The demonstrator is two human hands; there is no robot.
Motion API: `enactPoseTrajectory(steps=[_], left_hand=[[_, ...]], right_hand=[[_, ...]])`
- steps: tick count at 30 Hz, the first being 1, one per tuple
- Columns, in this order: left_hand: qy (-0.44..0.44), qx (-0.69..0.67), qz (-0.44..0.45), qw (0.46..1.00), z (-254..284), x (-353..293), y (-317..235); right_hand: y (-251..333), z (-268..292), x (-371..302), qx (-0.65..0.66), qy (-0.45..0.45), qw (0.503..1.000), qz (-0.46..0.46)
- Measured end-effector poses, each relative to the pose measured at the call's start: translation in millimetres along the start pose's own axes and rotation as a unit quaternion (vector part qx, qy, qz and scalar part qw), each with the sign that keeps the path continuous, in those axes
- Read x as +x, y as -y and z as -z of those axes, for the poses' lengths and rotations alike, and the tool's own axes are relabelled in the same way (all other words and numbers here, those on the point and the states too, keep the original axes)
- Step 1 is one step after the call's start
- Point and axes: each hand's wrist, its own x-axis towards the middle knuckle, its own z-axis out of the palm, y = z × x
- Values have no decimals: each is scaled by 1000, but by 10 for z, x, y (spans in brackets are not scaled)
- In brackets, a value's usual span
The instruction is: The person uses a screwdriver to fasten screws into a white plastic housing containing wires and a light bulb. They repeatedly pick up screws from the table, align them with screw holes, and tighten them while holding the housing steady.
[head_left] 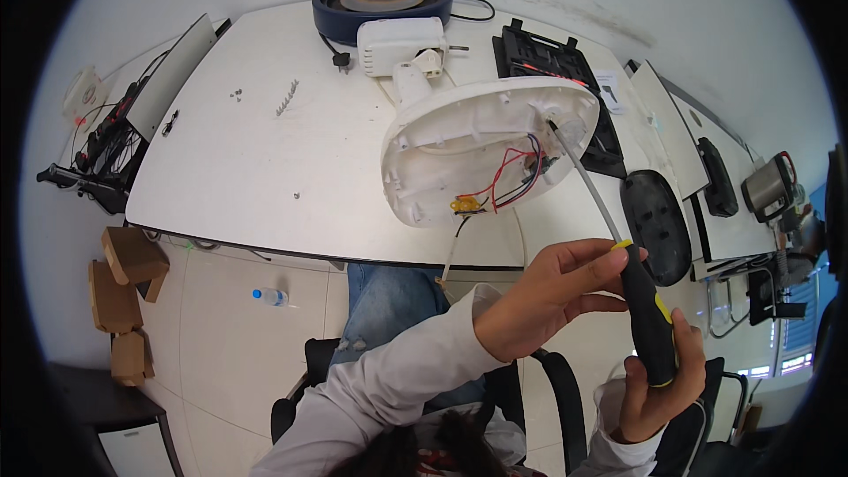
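A long screwdriver (647,318) with a black and yellow handle slants up and left over the table's front edge. My left hand (552,296) pinches it near the front of the handle, where the shaft begins. My right hand (662,389) has its fingers round the rear end of the handle. The screwdriver's tip meets the inside of an opened white plastic housing (433,141), near its upper right. Red and dark wires (496,178) run inside the housing to a small yellow part (464,205). Whether the tip sits in a screw is too small to tell.
Behind the housing lie a white box-shaped unit (402,42) and a round dark blue appliance (382,4). A black tool case (548,57) lies open at the back right. A black oval cover (656,225) rests at the right edge. Small screws (288,97) lie on the left.
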Motion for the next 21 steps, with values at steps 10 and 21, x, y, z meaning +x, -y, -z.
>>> enactPoseTrajectory(steps=[10,21], left_hand=[[-19,51,-1,998,-61,-9,65],[-22,36,1,999,-12,55,113]], right_hand=[[-28,87,-24,7,94,995,34],[-81,-89,-65,112,61,983,-135]])
